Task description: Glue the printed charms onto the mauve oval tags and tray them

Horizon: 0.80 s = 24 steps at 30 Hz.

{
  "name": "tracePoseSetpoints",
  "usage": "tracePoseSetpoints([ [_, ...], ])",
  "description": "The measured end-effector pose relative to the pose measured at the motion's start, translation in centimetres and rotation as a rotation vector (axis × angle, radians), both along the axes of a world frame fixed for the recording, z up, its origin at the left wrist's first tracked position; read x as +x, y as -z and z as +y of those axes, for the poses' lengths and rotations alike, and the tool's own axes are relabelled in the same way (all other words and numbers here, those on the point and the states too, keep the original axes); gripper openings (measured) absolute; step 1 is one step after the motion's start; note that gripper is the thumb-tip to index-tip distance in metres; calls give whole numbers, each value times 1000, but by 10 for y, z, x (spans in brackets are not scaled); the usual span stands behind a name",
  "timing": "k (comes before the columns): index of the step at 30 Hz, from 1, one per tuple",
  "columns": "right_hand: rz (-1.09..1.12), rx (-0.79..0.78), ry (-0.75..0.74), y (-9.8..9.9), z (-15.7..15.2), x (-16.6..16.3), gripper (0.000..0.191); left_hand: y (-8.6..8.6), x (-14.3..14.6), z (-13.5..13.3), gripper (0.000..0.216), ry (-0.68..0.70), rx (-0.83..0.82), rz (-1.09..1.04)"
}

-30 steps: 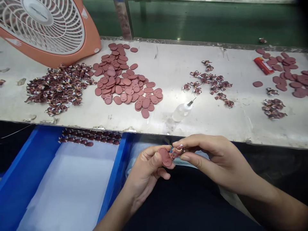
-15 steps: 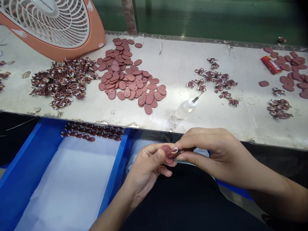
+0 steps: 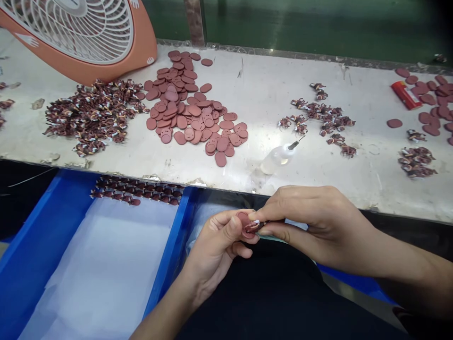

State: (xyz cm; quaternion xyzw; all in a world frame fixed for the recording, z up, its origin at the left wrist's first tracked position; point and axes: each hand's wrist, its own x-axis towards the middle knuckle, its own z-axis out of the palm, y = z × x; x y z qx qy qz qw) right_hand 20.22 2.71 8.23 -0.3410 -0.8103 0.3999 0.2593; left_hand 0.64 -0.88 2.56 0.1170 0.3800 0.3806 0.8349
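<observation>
Between thumb and fingers, my left hand [image 3: 222, 241] pinches a reddish-brown oval base [image 3: 243, 220]. A small painted figurine [image 3: 254, 226], brown with white and yellow details, is pinched by my right hand [image 3: 311, 226]. The figurine touches the face of the base; whether it is seated there is hidden by my fingers. Both hands are over my lap, just in front of the bench edge. On the bench beyond them lies a clear squeeze bottle with a needle tip [image 3: 278, 158]. More oval bases [image 3: 193, 123] lie in a heap up and to the left.
A large pile of figurines [image 3: 92, 115] is beside an orange fan [image 3: 145, 45]. Smaller figurine groups [image 3: 323, 113] and a red object with a white label [image 3: 406, 95] are to the right. A blue drawer [image 3: 42, 241] holds rows of figurines on bases [image 3: 141, 189] over white sheeting.
The figurine has shifted slightly against the base, with my right fingertips closer over it. The view has moved slightly; the bench items stay in place.
</observation>
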Motion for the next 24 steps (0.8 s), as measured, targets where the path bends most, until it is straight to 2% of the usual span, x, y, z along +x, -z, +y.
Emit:
tracePoseSetpoints([
  [7, -42, 107, -40, -2, 1, -3, 14, -5, 1, -2, 35, -52, -27, 47],
  [13, -24, 178, -87, -8, -7, -1, 22, -15, 0, -9, 33, -67, 49, 20],
  [18, 4, 108, -142, -10, -22, 5, 39, -21, -3, -13, 26, -33, 112, -61],
  [24, 14, 85, -48, -12, -32, 1, 39, -21, -6, -12, 24, -7, 116, -111],
])
